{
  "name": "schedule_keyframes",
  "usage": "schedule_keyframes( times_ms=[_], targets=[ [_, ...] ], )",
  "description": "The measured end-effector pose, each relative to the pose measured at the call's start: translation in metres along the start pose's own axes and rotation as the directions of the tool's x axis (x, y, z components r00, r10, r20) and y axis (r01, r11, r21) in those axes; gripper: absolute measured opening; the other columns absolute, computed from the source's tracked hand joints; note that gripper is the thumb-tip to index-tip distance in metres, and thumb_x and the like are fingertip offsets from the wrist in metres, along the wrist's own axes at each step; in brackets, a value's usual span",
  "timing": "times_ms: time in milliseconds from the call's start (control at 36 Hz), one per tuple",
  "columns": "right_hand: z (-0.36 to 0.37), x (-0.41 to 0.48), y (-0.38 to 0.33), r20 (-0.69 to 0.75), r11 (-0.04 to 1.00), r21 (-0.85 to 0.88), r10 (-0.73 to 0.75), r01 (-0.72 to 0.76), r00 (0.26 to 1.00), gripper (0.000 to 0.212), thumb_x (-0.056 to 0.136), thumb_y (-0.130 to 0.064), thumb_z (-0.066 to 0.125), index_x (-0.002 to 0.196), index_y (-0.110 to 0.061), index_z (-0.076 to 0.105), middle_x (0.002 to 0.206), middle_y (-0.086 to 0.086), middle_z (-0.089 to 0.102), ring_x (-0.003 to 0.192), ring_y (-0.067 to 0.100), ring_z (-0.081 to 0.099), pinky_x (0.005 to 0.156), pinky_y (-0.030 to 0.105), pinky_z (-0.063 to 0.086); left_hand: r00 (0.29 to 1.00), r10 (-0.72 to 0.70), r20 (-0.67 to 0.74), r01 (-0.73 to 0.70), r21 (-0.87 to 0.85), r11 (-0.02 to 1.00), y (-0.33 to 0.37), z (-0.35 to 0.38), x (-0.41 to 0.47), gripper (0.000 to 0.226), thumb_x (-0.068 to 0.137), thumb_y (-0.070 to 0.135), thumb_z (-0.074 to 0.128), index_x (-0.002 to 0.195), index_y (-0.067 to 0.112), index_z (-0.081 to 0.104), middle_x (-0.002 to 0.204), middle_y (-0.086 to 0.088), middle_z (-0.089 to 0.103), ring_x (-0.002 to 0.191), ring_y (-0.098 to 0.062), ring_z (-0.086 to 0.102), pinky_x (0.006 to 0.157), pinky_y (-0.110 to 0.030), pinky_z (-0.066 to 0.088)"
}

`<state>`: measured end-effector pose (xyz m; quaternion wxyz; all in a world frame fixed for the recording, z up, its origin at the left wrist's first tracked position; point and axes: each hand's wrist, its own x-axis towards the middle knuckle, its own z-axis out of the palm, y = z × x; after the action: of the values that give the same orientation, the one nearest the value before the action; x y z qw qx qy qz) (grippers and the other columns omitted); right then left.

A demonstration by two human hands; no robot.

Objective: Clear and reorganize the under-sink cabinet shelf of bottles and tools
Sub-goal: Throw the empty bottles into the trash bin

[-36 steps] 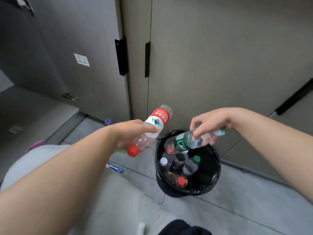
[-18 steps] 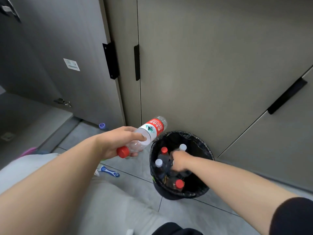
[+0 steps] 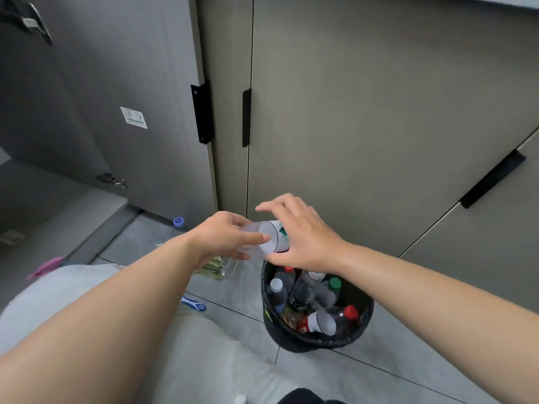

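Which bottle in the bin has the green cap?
The green-capped bottle leaning at the far right side of the bin; the other caps showing there are red or white.

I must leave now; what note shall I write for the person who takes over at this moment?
Left hand grips the clear plastic bottle at the rim of the black lined bin. Right hand lies over its label end; grip unclear.
Done: several bottles in the bin.
Left: drop this bottle in; crushed clear bottle and blue-handled tool lie on the floor.
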<state>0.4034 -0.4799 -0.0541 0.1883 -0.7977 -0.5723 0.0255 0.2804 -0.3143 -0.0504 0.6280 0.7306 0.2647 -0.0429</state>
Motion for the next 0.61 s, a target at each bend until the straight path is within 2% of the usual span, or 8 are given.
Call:
schedule_keyframes(
  times_ms=[83, 167, 250, 333, 417, 500, 611],
  targets=[
    [-0.006, 0.013, -0.012, 0.102, 0.997, -0.077, -0.01, 0.018, 0.995, 0.074, 0.07, -0.061, 0.073, 0.134, -0.043, 0.042, 0.118, -0.011, 0.046, 0.116, 0.013, 0.047, 0.097, 0.039, 0.038, 0.997, 0.068, 0.047, -0.064, -0.085, 0.994, 0.007, 0.004, -0.002, 0.05, 0.078, 0.025, 0.088, 0.118, 0.006, 0.067, 0.116, -0.016, 0.072, 0.094, -0.024, 0.076, 0.08, -0.034, 0.062],
    [-0.016, 0.017, -0.014, 0.082, 0.996, -0.093, 0.011, -0.004, 0.997, 0.059, 0.075, -0.061, 0.07, 0.127, -0.046, 0.047, 0.107, -0.012, 0.051, 0.109, 0.012, 0.052, 0.095, 0.043, 0.04, 0.989, 0.119, 0.086, -0.099, -0.211, 0.972, 0.012, 0.005, -0.007, 0.042, 0.083, 0.015, 0.082, 0.118, 0.0, 0.065, 0.116, -0.021, 0.072, 0.1, -0.03, 0.074, 0.086, -0.037, 0.061],
    [-0.029, 0.015, -0.007, 0.08, 0.988, 0.096, 0.115, -0.123, 0.99, 0.048, 0.079, -0.054, 0.073, 0.121, -0.042, 0.053, 0.102, -0.011, 0.056, 0.099, 0.009, 0.055, 0.089, 0.037, 0.044, 0.983, 0.172, 0.065, -0.15, -0.254, 0.955, 0.014, 0.005, -0.01, 0.041, 0.088, 0.019, 0.078, 0.119, -0.003, 0.063, 0.11, -0.016, 0.073, 0.099, -0.026, 0.074, 0.089, -0.036, 0.06],
    [-0.04, 0.003, 0.009, 0.111, 0.909, 0.3, 0.269, -0.29, 0.957, 0.037, 0.08, -0.041, 0.078, 0.109, -0.031, 0.057, 0.096, -0.009, 0.065, 0.088, 0.01, 0.059, 0.081, 0.029, 0.047, 0.99, 0.14, -0.003, -0.138, -0.211, 0.968, 0.014, 0.002, -0.009, 0.037, 0.09, 0.032, 0.074, 0.117, 0.007, 0.066, 0.109, -0.009, 0.076, 0.101, -0.023, 0.074, 0.094, -0.043, 0.059],
    [-0.039, -0.018, 0.029, 0.193, 0.794, 0.443, 0.368, -0.415, 0.91, 0.036, 0.081, -0.032, 0.079, 0.11, -0.027, 0.058, 0.105, -0.005, 0.071, 0.1, 0.013, 0.066, 0.091, 0.027, 0.049, 0.994, 0.099, -0.046, -0.104, -0.127, 0.986, 0.01, -0.001, -0.005, 0.031, 0.091, 0.038, 0.072, 0.111, 0.013, 0.07, 0.106, -0.003, 0.077, 0.098, -0.019, 0.075, 0.095, -0.043, 0.058],
    [-0.021, -0.042, 0.043, 0.207, 0.727, 0.491, 0.438, -0.48, 0.875, 0.037, 0.079, -0.029, 0.083, 0.107, -0.024, 0.06, 0.106, -0.003, 0.073, 0.102, 0.013, 0.068, 0.091, 0.025, 0.05, 0.997, 0.076, -0.033, -0.079, -0.076, 0.994, 0.004, 0.0, -0.002, 0.024, 0.092, 0.036, 0.071, 0.106, 0.016, 0.071, 0.105, -0.002, 0.076, 0.096, -0.019, 0.075, 0.093, -0.041, 0.058],
    [0.021, -0.072, 0.053, 0.264, 0.799, 0.328, 0.434, -0.503, 0.861, 0.035, 0.073, -0.035, 0.084, 0.099, -0.025, 0.063, 0.092, -0.011, 0.067, 0.082, 0.006, 0.06, 0.077, 0.026, 0.048, 0.998, 0.055, -0.007, -0.055, -0.005, 0.998, -0.001, 0.001, 0.0, 0.02, 0.093, 0.035, 0.07, 0.105, 0.019, 0.071, 0.104, -0.001, 0.076, 0.091, -0.014, 0.076, 0.077, -0.03, 0.056]
  ],
)
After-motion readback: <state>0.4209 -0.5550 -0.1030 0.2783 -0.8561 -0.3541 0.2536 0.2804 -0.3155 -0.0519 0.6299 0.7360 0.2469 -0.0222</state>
